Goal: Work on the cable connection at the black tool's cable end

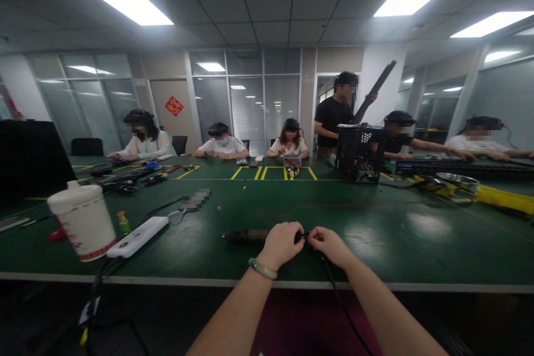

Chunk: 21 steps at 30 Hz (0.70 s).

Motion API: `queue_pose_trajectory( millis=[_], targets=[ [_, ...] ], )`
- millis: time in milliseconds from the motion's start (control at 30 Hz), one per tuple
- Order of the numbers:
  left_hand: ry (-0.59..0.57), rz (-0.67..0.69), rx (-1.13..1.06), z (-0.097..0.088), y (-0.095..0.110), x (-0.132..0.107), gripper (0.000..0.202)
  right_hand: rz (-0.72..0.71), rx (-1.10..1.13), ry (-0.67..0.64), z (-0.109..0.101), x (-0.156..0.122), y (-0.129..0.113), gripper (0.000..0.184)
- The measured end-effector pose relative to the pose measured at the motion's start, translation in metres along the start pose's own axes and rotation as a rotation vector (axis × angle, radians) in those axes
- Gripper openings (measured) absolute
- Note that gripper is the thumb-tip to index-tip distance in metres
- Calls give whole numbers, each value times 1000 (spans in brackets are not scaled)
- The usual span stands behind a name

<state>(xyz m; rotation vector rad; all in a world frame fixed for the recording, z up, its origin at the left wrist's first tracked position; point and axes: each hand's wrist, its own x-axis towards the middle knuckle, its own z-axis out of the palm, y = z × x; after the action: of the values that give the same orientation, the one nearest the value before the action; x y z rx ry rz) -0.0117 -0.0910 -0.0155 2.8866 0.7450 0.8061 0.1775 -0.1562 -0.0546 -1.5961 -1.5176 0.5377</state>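
On the green table (267,206), an electric screwdriver (244,236) lies sideways, its narrow tip pointing left. My left hand (283,242), with a bracelet at the wrist, is wrapped over its dark body near the rear end. At that end, my right hand (329,245) pinches a black cable (340,295), which runs down past the table edge. Fingers cover the joint between cable and screwdriver, so I cannot tell whether the plug is fully seated.
To the left stand a white lidded cup (83,225), a small green bottle (123,222) and a white power strip (139,236). A black computer case (361,154) stands farther right. A yellow strip (503,200) lies at the right. Several people sit opposite; one stands.
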Motion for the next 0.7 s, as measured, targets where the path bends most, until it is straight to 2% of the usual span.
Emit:
queue_pose_trajectory(
  millis=[267,433,700],
  targets=[
    [-6,43,-19,0,0,1,9,5,-8,8,2,2,1,15],
    [31,1,-23,-1,1,0,14,5,-5,10,1,2,0,15],
    [-5,28,-29,-2,1,0,9,11,-9,6,0,1,0,15]
  ],
)
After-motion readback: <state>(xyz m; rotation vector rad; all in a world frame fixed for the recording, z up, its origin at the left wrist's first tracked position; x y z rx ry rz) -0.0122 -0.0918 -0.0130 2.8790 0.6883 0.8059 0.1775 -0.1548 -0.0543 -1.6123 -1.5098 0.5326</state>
